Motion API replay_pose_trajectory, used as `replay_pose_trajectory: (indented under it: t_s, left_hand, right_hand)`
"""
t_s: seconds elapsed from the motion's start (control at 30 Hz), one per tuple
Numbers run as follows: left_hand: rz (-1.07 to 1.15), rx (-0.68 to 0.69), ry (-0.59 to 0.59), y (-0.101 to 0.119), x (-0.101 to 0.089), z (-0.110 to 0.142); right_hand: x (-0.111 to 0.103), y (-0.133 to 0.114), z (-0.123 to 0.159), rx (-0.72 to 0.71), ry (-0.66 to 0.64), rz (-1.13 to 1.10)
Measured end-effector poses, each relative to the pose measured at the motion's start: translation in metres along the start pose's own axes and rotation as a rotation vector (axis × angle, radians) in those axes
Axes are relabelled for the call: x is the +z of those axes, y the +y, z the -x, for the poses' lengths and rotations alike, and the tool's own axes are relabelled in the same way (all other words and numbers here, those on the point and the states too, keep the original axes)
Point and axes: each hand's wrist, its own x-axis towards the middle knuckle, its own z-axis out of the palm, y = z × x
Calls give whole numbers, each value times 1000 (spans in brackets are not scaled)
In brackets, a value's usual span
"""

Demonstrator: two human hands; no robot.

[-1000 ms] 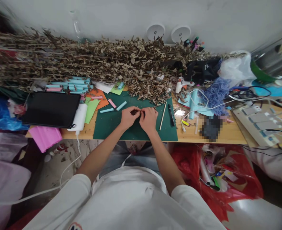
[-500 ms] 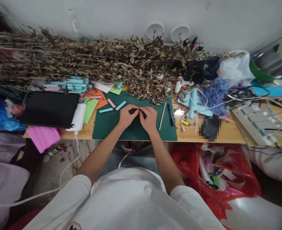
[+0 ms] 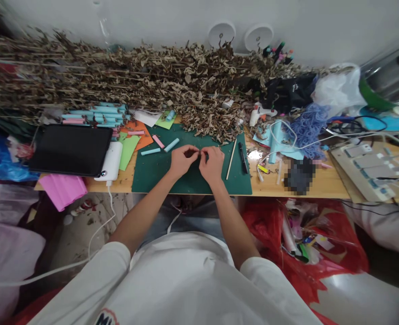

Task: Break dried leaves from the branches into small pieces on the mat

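Observation:
Over the green cutting mat [image 3: 165,180], my left hand [image 3: 183,161] and my right hand [image 3: 212,163] meet at the fingertips. Both are pinched closed around something small and dark, too tiny to name. To the left of them on the mat lie two rolled blue paper tubes [image 3: 171,145] and a pink paper tube [image 3: 158,141]. Right of my right hand rest a thin wooden stick [image 3: 231,159] and a black pen [image 3: 243,158]. A heap of dried leaves [image 3: 216,126] covers the mat's back edge.
Dried plant stalks [image 3: 118,76] run along the wall. On the left are a black tablet [image 3: 71,150], a white power bank [image 3: 113,161] and stacked blue tubes [image 3: 100,115]. To the right sit a glue gun [image 3: 260,113], blue yarn [image 3: 309,126] and a power strip [image 3: 363,171]. A red bag [image 3: 263,221] hangs below.
The camera view has shifted slightly. My hands stay together over the mat, with the fingertips a little farther apart than before.

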Motion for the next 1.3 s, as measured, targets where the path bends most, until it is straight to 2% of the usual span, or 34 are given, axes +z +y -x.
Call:
replay_pose_trajectory:
  t_s: [0.1, 0.23, 0.47, 0.67, 0.97, 1.2, 1.3]
  left_hand:
    - [16, -24, 12, 2, -2, -1]
    - [49, -24, 12, 2, -3, -2]
    - [45, 75, -14, 3, -6, -3]
    - [75, -12, -37, -3, -3, -3]
    - [58, -21, -37, -2, -1, -2]
    - [69, -29, -34, -1, -3, -2]
    - [92, -32, -41, -2, -3, -3]
  right_hand:
    - [0, 3, -2, 51, 16, -10]
    - [1, 4, -1, 33, -47, -45]
    - [0, 2, 0, -33, -49, -131]
    - [3, 6, 0, -48, -51, -160]
    - [4, 4, 0, -71, -89, -136]
    - [1, 5, -2, 55, 19, -115]
    - [0, 3, -1, 6, -9, -164]
